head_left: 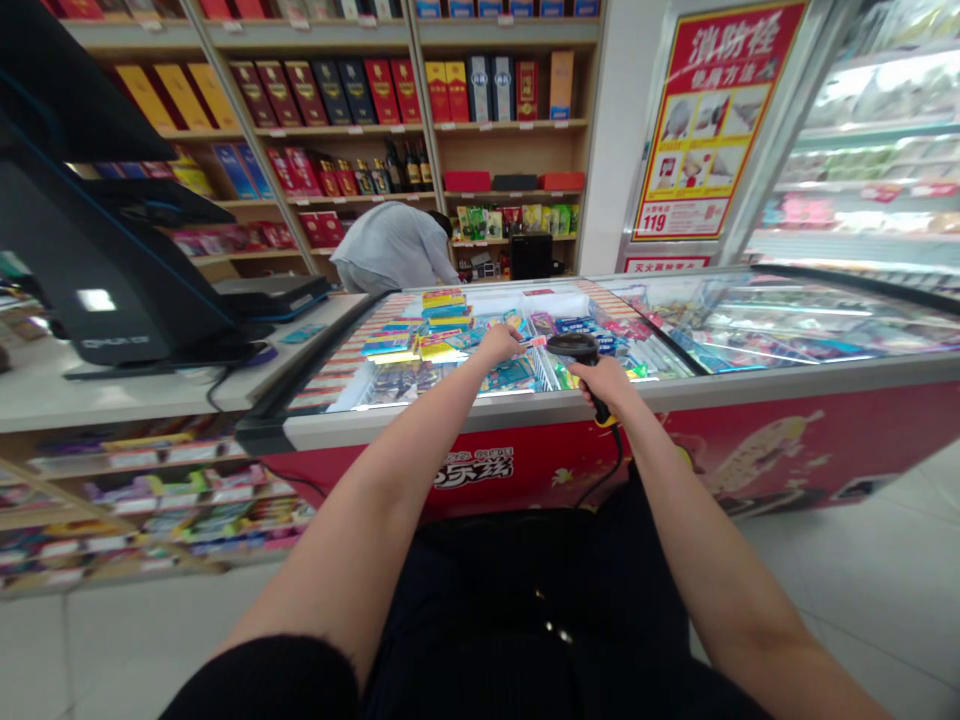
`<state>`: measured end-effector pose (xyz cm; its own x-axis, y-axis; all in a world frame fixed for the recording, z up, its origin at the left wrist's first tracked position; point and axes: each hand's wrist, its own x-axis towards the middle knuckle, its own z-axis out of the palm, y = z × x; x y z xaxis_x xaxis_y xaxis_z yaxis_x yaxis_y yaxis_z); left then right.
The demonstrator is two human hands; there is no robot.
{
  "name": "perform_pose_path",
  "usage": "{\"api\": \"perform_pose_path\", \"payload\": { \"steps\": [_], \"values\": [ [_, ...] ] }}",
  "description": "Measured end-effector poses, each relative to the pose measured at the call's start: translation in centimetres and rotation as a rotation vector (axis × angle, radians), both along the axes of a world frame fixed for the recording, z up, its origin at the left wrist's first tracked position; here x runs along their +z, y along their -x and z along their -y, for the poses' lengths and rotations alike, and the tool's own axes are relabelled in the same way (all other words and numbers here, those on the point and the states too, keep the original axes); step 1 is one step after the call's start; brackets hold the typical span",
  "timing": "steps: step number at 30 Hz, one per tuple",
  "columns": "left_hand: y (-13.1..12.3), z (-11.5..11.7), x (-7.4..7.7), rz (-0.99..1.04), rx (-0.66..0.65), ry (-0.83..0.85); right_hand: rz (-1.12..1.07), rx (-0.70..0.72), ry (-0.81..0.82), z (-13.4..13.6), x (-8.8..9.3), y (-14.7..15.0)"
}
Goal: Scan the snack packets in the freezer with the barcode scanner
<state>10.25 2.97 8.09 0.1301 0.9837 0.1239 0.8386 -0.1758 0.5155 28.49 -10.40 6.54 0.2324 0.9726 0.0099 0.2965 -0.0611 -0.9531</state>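
In my right hand point(606, 383) is a black handheld barcode scanner point(574, 348), gripped by its handle, with its head pointing left toward my other hand. My left hand point(499, 343) is closed over the chest freezer point(390, 425); what its fingers hold is too small to make out. Just beyond those fingers a narrow pale strip point(537, 342) glows red in front of the scanner. Below both hands, packaged ice creams point(514, 375) lie in the freezer, parted by a white wire basket wall point(553, 375).
At the left, a dark checkout terminal point(142, 260) stands on a counter point(172, 385) above shelves of small packets. Behind the freezer a person in a light shirt point(394, 245) bends beside shelves of boxes and bottles. The scanner's cord point(611, 465) hangs before the freezer front.
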Motion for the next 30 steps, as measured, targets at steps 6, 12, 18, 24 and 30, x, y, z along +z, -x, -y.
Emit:
{"api": "perform_pose_path", "payload": {
  "steps": [6, 12, 18, 24, 30],
  "values": [
    [-0.05, -0.46, -0.12, -0.035, -0.011, -0.038, 0.038, -0.013, -0.002, -0.04, -0.16, -0.07],
    [0.09, -0.14, 0.24, -0.056, 0.006, -0.038, 0.046, -0.012, -0.019, -0.06, -0.02, 0.0],
    [0.38, 0.24, 0.5, -0.055, 0.001, -0.047, 0.027, -0.006, -0.018, 0.13, 0.12, 0.31],
    [0.49, -0.13, 0.19, -0.053, 0.008, -0.049, 0.015, -0.002, -0.015, 0.14, 0.05, 0.41],
    [0.25, -0.27, 0.11, -0.061, 0.008, -0.054, 0.031, -0.002, -0.022, -0.31, -0.33, 0.0]
  ]
}}
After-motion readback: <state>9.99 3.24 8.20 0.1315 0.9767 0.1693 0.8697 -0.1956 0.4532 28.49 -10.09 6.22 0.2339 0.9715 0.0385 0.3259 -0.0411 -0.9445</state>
